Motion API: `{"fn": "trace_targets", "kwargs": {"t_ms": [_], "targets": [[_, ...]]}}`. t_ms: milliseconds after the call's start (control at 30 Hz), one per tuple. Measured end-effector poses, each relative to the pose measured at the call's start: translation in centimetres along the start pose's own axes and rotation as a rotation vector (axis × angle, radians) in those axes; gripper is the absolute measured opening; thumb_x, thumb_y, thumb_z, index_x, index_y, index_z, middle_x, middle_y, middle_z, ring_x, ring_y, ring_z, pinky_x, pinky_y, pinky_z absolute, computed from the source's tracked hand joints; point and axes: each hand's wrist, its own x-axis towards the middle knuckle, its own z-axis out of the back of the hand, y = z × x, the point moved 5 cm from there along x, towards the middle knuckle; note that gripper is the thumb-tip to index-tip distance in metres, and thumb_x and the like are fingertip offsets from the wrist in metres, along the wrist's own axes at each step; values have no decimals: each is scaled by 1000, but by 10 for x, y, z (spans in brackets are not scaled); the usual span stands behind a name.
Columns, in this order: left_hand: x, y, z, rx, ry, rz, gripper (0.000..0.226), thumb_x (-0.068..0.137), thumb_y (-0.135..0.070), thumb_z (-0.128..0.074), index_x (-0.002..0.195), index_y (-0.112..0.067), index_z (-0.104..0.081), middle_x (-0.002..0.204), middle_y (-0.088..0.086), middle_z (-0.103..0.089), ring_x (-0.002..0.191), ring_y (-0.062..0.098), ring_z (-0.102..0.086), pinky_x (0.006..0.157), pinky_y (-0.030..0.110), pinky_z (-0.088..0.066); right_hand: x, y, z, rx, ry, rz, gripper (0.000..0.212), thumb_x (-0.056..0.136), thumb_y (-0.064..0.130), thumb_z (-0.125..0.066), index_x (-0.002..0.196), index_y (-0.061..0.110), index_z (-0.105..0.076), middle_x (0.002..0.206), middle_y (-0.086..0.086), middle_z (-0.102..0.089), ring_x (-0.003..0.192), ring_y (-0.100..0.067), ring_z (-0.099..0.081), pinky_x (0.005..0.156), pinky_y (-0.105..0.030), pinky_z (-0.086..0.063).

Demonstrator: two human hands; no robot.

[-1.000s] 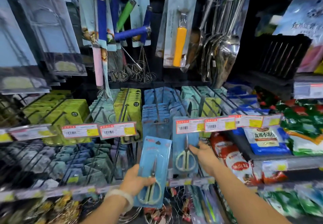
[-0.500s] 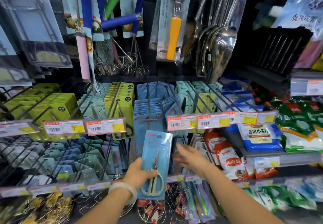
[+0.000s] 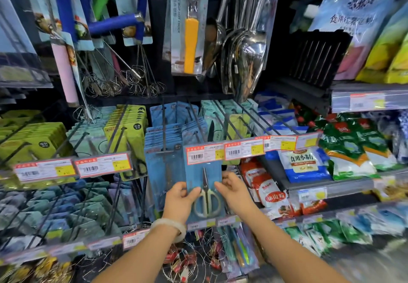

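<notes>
At the far left, yellow-green packs (image 3: 33, 141) hang on hooks above a row of price tags (image 3: 103, 168). Right of them, a stack of blue packs (image 3: 164, 172) hangs on its hook. The left hand (image 3: 178, 203), with a pale bracelet (image 3: 170, 227) on its wrist, grips the left edge of a blue scissors pack (image 3: 204, 183), thumb on the front. The pack stands upright in front of the rack, its top just under a red-edged price tag (image 3: 205, 153). The right hand (image 3: 234, 192) pinches the pack's right edge. Further right, red-and-white bags (image 3: 269, 192) and a blue-and-white bag (image 3: 302, 163) sit on shelves.
</notes>
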Motion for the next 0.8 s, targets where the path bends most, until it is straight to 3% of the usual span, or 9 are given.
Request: {"fn": "trace_targets", "kwargs": {"t_ms": [133,200,267,433,533,600,667,733,800], "targets": [[5,0,3,33,-15,17,9,85,-13,-68,82,-18,-61,91,11,-72,80,23,-67,72,33,-54,8,-7,-6,-31,1,-24,25,93,15,-55,117,17,-51,99,-28,-62,94,-40,-62,88,-50,-52],[6,2,5,42,-19,39,8,84,-13,-68,83,-18,-63,93,12,-71,85,26,-67,82,39,-55,6,-5,-8,-30,-6,-27,20,94,15,-54,113,19,-51,86,-12,-62,84,-27,-61,86,-42,-53],[10,0,5,54,-21,40,9,84,-13,-68,92,-12,-66,90,9,-70,83,24,-66,84,38,-54,10,-4,-10,-30,0,-27,17,94,15,-52,110,19,-52,85,-3,-60,83,-18,-58,84,-36,-50],[28,-17,6,209,-93,3,28,86,-21,-67,109,-6,-65,96,7,-67,81,18,-58,74,26,-45,35,1,-14,-118,-57,-47,27,94,20,-52,118,9,-53,105,-7,-62,96,-24,-58,83,-32,-45],[34,-8,7,313,-62,81,54,84,-27,-69,131,-9,-48,125,11,-59,96,22,-58,84,28,-45,43,-4,-15,-260,-72,-130,35,94,28,-52,119,5,-48,96,-7,-60,86,-24,-59,72,-28,-44],[33,9,12,367,-1,129,75,82,-27,-71,144,-11,-31,138,10,-48,108,24,-56,92,28,-43,39,-16,-24,-425,-7,-225,38,93,32,-53,113,-1,-52,84,-12,-60,75,-25,-58,71,-35,-51],[26,29,26,547,28,128,83,80,-31,-72,146,-14,-25,143,10,-42,117,25,-51,103,32,-41,29,-28,-43,-620,123,-305,45,92,35,-54,122,1,-47,106,-20,-62,96,-29,-62,87,-37,-50],[16,48,46,891,37,126,85,80,-38,-69,147,-17,-20,147,13,-33,134,30,-35,113,42,-31,21,-37,-74,-749,248,-286,60,90,36,-57,136,4,-34,132,-21,-50,120,-32,-52,98,-36,-44],[6,62,73,1133,54,127,86,85,-34,-65,149,-19,-10,154,11,-19,144,32,-17,118,47,-17,12,-34,-114,-812,352,-188,58,90,32,-58,136,7,-32,136,-20,-42,126,-33,-45,101,-36,-40]]}}
